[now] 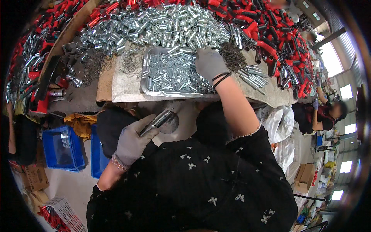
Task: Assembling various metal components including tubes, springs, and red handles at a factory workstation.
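Observation:
My left hand (131,141), in a grey glove, is closed around a shiny metal tube (159,121) held tilted in front of my body, below the bench edge. My right hand (209,62), also gloved, reaches over the far right corner of a metal tray (145,73). Its fingers are curled downward, and whatever they grip is hidden. Many small silver pins (174,73) fill the tray. Just beyond it lies a large heap of silver metal sleeves (170,29). Dark springs (233,56) lie right of my right hand, near several long metal rods (253,78).
Red and black tool handles (266,42) are piled at the far right. Thin wire clips (133,62) lie left of the tray. Blue crates (63,149) stand on the floor at left. Another person (322,114) works at right; a cardboard box (304,177) sits nearer.

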`<action>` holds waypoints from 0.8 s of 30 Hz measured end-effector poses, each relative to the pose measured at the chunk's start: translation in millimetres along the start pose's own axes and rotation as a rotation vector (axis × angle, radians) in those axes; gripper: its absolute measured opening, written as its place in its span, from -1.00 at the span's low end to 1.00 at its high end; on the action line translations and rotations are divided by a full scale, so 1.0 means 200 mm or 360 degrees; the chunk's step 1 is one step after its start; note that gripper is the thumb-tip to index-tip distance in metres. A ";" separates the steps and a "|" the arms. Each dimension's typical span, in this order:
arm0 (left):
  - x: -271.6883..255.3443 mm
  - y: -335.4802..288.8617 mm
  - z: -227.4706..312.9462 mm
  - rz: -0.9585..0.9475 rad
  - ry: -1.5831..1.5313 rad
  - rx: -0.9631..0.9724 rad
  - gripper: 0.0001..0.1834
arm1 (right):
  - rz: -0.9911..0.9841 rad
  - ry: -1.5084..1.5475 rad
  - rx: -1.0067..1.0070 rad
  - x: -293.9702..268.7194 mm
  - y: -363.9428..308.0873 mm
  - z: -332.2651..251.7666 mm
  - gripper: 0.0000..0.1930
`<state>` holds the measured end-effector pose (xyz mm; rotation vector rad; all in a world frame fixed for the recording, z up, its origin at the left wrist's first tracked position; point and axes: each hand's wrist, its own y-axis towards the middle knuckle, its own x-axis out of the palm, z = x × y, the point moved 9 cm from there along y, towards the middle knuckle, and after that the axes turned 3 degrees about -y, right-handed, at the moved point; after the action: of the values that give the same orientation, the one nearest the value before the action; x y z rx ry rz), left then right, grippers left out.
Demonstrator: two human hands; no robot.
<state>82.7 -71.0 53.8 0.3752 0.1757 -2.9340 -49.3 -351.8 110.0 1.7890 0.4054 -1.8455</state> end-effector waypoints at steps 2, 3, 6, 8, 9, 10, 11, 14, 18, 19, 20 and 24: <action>-0.02 -0.02 -0.01 0.0032 0.0009 0.0025 -0.52 | 0.0062 -0.0053 -0.0013 0.00 -0.03 -0.06 -0.75; -0.01 -0.02 0.01 -0.0001 -0.0048 0.0001 -0.51 | 0.0170 -0.0104 -0.0147 -0.01 -0.06 -0.09 -0.78; -0.01 -0.03 -0.03 -0.0035 0.0080 0.0051 -0.48 | 0.0168 -0.0031 -0.0450 0.02 -0.10 -0.22 -0.77; 0.01 -0.01 -0.02 -0.0040 0.0105 0.0096 -0.51 | 0.0253 0.0224 -0.0496 0.02 -0.17 -0.18 -0.72; -0.01 -0.04 -0.04 -0.0025 0.0097 0.0126 -0.52 | 0.0331 0.0225 -0.0452 -0.06 -0.19 -0.21 -0.69; -0.01 -0.05 -0.04 -0.0030 0.0057 0.0131 -0.51 | 0.0390 0.0221 -0.0398 -0.12 -0.20 -0.22 -0.67; -0.02 -0.06 -0.02 -0.0023 0.0110 0.0111 -0.51 | 0.0451 0.0220 -0.0415 -0.12 -0.19 -0.25 -0.67; -0.04 -0.07 0.02 -0.0014 0.0130 0.0113 -0.49 | 0.0200 0.0241 -0.0163 -0.05 -0.10 -0.24 -0.67; -0.04 -0.09 0.05 -0.0029 0.0052 0.0097 -0.47 | -0.0029 0.0318 -0.0111 -0.03 -0.09 -0.29 -0.67; -0.05 -0.08 0.05 -0.0040 0.0059 0.0104 -0.47 | -0.0034 0.0238 -0.0060 -0.03 -0.10 -0.29 -0.64; -0.06 -0.08 0.05 -0.0033 0.0100 0.0102 -0.48 | -0.0043 0.0158 -0.0006 -0.03 -0.11 -0.28 -0.61; -0.06 -0.08 0.03 -0.0046 0.0050 0.0007 -0.51 | -0.0254 0.0303 0.0098 0.00 -0.08 -0.32 -0.63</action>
<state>90.4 -53.1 63.5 0.4229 0.1805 -2.9583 -5.6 -304.1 103.0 2.0351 0.5837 -1.8156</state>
